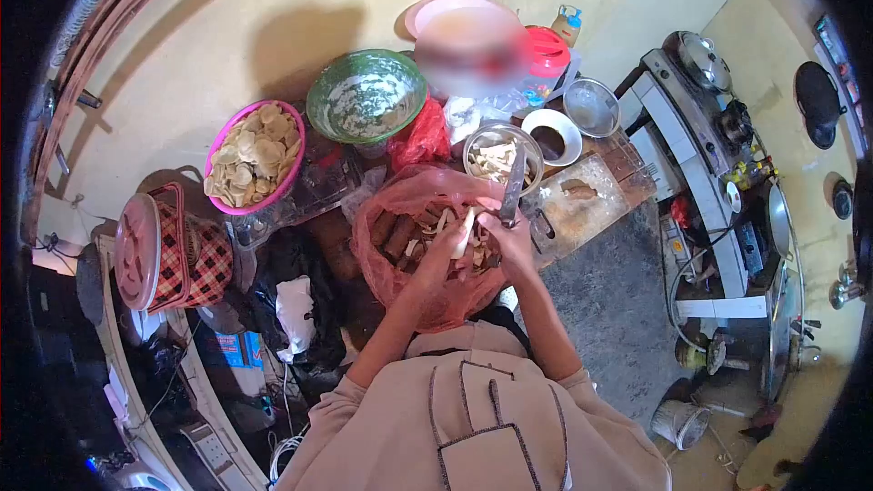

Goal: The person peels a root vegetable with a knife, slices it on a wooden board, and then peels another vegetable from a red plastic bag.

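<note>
Over a red plastic bag (371,263) of brown roots and peelings, my left hand (447,244) is closed round a pale peeled root (466,229). My right hand (509,235) grips a knife (516,184) whose wide blade points up and away from me, beside the root. Just beyond the bag stands a metal bowl (534,179) with white cut pieces (494,163). A worn cutting board (596,209) lies to the right of my right hand, with a small brown piece on it.
A pink basket (220,138) of pale slices and a green basin (318,91) stand at the back left. A white bowl (570,135) of dark liquid and a strainer (592,107) sit behind the board. The stove (682,95) is at right, a plaid basket (195,250) at left.
</note>
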Demonstrator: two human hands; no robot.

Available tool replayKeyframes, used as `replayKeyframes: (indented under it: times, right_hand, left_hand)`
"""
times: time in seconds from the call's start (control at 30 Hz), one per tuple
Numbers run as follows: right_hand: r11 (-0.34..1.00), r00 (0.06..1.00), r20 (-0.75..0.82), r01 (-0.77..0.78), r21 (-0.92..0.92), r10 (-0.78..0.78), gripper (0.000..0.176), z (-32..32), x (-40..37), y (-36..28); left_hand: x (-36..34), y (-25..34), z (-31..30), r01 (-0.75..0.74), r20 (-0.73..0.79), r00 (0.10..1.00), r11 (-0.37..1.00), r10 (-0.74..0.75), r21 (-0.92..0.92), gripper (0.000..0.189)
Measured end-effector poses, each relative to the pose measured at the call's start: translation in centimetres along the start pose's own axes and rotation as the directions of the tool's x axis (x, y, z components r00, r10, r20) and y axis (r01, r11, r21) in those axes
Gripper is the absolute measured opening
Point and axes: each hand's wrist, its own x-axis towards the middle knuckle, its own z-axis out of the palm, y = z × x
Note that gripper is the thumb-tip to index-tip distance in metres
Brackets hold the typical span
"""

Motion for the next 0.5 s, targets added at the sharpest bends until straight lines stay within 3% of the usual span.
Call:
replayKeyframes:
  times: [0.07, 0.17, 0.27, 0.4, 0.5]
  right_hand:
    - [0.995, 0.996, -0.057, -0.073, -0.074, 0.068, 0.016, 0.3, -0.1, -0.6]
    - [0.999, 0.992, -0.125, -0.018, -0.026, 0.015, 0.007, 0.9, -0.1, 0.1]
    - [0.986, 0.987, -0.137, 0.066, -0.155, -0.087, 0.007, 0.6, 0.4, 1.4]
    - [0.962, 0.973, -0.115, 0.175, -0.209, -0.202, 0.007, 0.8, 0.4, 0.8]
    - [0.903, 0.945, -0.101, 0.26, -0.343, -0.31, 0.006, 0.3, 1.2, 1.6]
  left_hand:
    - [-0.2, 0.5, 1.0, -0.005, -0.063, 0.998, 0.998, 0.009, 0.067, 0.035]
    - [-0.4, 0.4, 1.4, -0.026, -0.14, 0.99, 0.998, 0.035, 0.061, 0.03]
    - [-0.4, 0.1, 1.0, -0.015, -0.149, 0.988, 0.995, 0.03, 0.097, 0.03]
    - [-0.5, -0.9, -0.3, 0.05, 0.087, 0.996, 0.952, -0.025, -0.303, 0.026]
    - [-0.4, -1.1, -0.4, 0.203, 0.257, 0.965, 0.768, -0.053, -0.607, 0.025]
